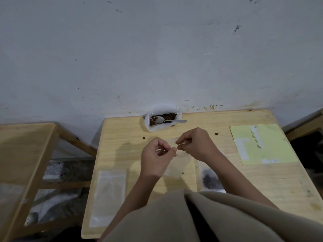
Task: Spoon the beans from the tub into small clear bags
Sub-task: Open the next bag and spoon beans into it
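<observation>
Two hands, left hand [158,155] and right hand [194,144], pinch an empty clear bag's [176,163] mouth above the tabletop [244,180]; slippery film could slip shut before beans [163,118] arrive from the tub [161,119] behind.

Path to tub [162,122] blocked by nothing; bare table [122,137] lies between. Spoon [167,121] handle juts rightward. Bag stack [109,194] flanks left, filled bag [210,180] right.
</observation>
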`<state>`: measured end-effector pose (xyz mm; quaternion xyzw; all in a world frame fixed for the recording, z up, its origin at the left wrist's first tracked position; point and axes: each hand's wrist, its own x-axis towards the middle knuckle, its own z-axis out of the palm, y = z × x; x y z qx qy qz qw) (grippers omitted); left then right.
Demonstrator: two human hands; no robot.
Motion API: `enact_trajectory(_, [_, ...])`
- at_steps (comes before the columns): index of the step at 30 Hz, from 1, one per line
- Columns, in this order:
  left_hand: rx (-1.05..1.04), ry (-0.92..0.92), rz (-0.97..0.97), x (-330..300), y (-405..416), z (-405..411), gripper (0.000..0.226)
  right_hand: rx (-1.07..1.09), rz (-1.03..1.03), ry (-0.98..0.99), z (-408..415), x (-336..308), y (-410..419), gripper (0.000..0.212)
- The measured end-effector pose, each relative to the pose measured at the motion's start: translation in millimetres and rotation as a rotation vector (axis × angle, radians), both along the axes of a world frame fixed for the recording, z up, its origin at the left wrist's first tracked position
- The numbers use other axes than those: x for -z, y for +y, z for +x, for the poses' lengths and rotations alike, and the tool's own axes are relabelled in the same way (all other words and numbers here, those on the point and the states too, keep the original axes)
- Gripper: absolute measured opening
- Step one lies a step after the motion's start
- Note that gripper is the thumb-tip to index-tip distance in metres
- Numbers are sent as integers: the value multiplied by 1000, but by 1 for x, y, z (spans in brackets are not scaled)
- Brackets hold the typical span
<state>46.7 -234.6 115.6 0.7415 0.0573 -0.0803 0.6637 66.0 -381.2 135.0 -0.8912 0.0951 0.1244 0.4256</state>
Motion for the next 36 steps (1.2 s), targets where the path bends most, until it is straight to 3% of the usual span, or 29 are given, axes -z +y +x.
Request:
enact_trajectory(2, [5,-45,-2,1,1,-1,26,-11,10,3,1,0,1,12])
enact_trajectory(4, [4,-228,159,6,8,-4,40,-20,21,0,4,-3,0,23])
enact_trajectory(7, [54,-531,479,24,23,-8,87,-27,33,3,7,-9,-3,34])
enact_trajectory(10, [104,-605,750,53,30,-13,117,-64,22,33,11,-12,-5,32])
enact_trajectory(12, [121,-620,840,67,30,-15,113,-109,14,76,13,-14,-4,30])
enact_trajectory(18, [118,-733,816,93,42,-9,95,-253,23,200,20,-19,-2,37])
enact_trajectory(24, [214,-518,886,104,56,-3,125,-227,96,241,26,-11,-6,16])
enact_trajectory(29, [195,-456,835,85,39,-6,133,-219,69,278,24,-3,2,37])
enact_trajectory(33, [157,-552,792,75,26,0,111,-142,135,242,24,15,11,24])
enact_trajectory(36, [161,-479,809,75,23,9,112,-63,151,164,30,28,12,6])
